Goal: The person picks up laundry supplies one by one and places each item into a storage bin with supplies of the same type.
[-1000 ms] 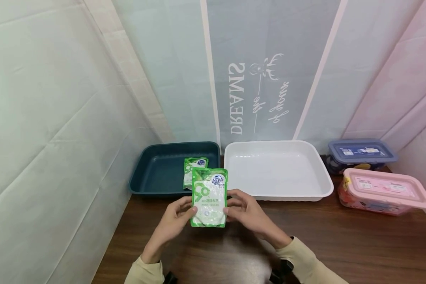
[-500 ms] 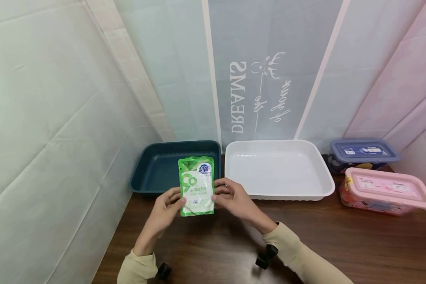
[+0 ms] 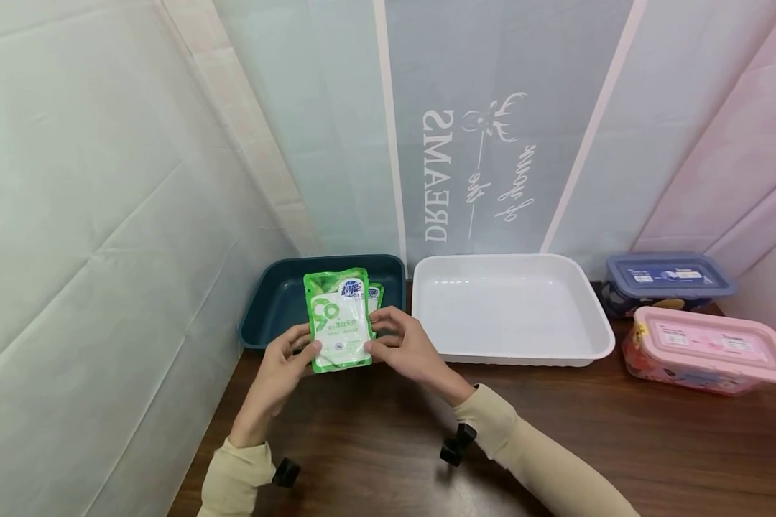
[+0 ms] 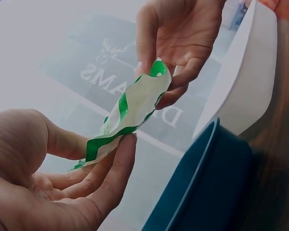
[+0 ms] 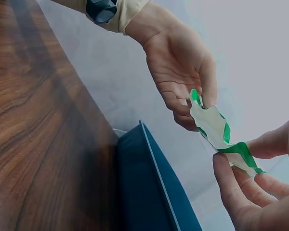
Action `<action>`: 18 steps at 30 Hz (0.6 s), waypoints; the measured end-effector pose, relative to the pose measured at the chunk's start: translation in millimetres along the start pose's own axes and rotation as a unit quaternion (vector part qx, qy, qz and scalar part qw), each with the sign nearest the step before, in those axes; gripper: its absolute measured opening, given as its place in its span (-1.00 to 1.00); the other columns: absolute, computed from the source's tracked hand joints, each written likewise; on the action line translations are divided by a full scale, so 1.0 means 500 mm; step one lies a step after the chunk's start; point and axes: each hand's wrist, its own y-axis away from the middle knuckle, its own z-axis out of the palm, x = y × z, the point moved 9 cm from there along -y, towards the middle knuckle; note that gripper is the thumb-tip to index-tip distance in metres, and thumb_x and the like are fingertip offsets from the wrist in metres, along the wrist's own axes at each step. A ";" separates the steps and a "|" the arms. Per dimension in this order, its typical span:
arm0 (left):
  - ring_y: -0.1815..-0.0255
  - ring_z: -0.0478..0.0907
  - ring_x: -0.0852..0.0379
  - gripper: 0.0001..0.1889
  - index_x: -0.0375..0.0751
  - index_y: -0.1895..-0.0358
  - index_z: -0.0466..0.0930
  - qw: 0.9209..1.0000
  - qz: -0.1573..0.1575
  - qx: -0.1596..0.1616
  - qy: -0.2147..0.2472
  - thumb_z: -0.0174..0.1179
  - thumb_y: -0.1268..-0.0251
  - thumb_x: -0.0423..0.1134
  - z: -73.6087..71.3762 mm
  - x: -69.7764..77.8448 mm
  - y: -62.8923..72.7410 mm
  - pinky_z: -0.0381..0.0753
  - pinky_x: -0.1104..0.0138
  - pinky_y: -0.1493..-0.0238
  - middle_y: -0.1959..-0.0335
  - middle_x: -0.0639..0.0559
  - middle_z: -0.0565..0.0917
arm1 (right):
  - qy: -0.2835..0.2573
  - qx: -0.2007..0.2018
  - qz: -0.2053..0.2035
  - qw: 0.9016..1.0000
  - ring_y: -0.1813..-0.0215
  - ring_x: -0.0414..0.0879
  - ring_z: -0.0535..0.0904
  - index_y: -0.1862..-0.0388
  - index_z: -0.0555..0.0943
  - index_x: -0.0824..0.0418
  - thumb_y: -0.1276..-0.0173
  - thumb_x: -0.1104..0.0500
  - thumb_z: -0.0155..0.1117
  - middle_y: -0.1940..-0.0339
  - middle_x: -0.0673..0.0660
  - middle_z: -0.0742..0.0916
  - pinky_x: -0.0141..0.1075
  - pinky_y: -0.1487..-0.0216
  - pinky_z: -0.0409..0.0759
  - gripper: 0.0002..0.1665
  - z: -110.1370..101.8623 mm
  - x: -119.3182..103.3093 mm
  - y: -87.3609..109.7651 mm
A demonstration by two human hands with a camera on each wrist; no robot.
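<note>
Near dark tub [image 3: 278, 305]: left hand [image 3: 274, 373], right hand [image 3: 412, 350] pinch green bag [image 3: 340, 322], fingers on both sides, maybe so it won't flop

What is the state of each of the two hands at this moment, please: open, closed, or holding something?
Left hand: holding, pinches one side of the green-and-white packet.
Right hand: holding, pinches the opposite side.
</note>
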 end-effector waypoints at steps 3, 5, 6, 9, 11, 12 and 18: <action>0.06 0.77 0.19 -0.52 -0.36 -0.56 0.34 1.000 -0.001 0.013 -0.019 0.05 -0.71 -0.35 -0.015 0.002 -0.007 0.80 0.29 0.07 -0.42 -0.43 0.53 | -0.006 -0.001 0.003 1.000 -0.13 0.18 0.80 -0.37 0.49 0.34 -0.47 0.33 0.37 -0.25 0.38 0.70 -0.14 0.05 0.81 -0.47 0.009 -0.002 -0.016; 0.07 0.76 0.22 -0.52 -0.35 -0.57 0.34 0.999 -0.004 0.022 -0.032 0.04 -0.72 -0.34 -0.027 0.002 -0.010 0.79 0.33 0.09 -0.44 -0.41 0.53 | -0.011 -0.006 0.004 1.000 -0.13 0.16 0.80 -0.38 0.48 0.32 -0.46 0.34 0.37 -0.25 0.37 0.71 -0.02 0.00 0.82 -0.45 0.019 -0.003 -0.027; 0.07 0.76 0.22 -0.52 -0.34 -0.57 0.34 0.999 -0.006 0.026 -0.036 0.04 -0.72 -0.33 -0.033 0.002 -0.012 0.78 0.34 0.10 -0.44 -0.40 0.53 | -0.012 -0.009 0.005 1.000 -0.12 0.14 0.81 -0.39 0.48 0.32 -0.46 0.34 0.38 -0.25 0.36 0.71 0.02 -0.02 0.82 -0.45 0.024 -0.002 -0.034; 0.04 0.73 0.23 -0.52 -0.33 -0.58 0.33 0.998 -0.010 0.027 -0.047 0.03 -0.73 -0.31 -0.044 0.002 -0.017 0.77 0.34 0.08 -0.46 -0.39 0.52 | -0.014 -0.013 0.011 1.000 -0.09 0.09 0.81 -0.40 0.48 0.30 -0.46 0.36 0.38 -0.26 0.34 0.70 0.09 -0.06 0.80 -0.43 0.032 0.000 -0.047; 0.01 0.72 0.22 -0.51 -0.33 -0.59 0.31 0.998 -0.010 0.021 -0.050 0.03 -0.74 -0.29 -0.046 0.002 -0.022 0.77 0.32 0.04 -0.47 -0.39 0.50 | -0.010 -0.007 0.014 1.000 -0.05 0.07 0.82 -0.39 0.49 0.29 -0.46 0.37 0.38 -0.25 0.33 0.71 0.01 -0.01 0.82 -0.44 0.031 0.003 -0.053; -0.01 0.72 0.21 -0.50 -0.32 -0.59 0.31 0.998 -0.011 0.018 -0.052 0.03 -0.74 -0.28 -0.047 0.002 -0.025 0.77 0.31 0.02 -0.46 -0.39 0.50 | -0.007 -0.004 0.016 1.000 -0.04 0.07 0.82 -0.39 0.49 0.30 -0.45 0.37 0.38 -0.25 0.33 0.70 -0.04 0.02 0.83 -0.45 0.030 0.003 -0.055; -0.02 0.72 0.15 -0.51 -0.31 -0.58 0.33 0.998 -0.018 0.011 -0.067 0.05 -0.74 -0.27 -0.051 -0.001 -0.049 0.79 0.30 0.02 -0.44 -0.39 0.51 | 0.011 -0.001 0.022 1.000 -0.08 0.13 0.80 -0.37 0.51 0.30 -0.47 0.34 0.38 -0.23 0.36 0.68 -0.11 0.03 0.82 -0.47 0.022 0.007 -0.070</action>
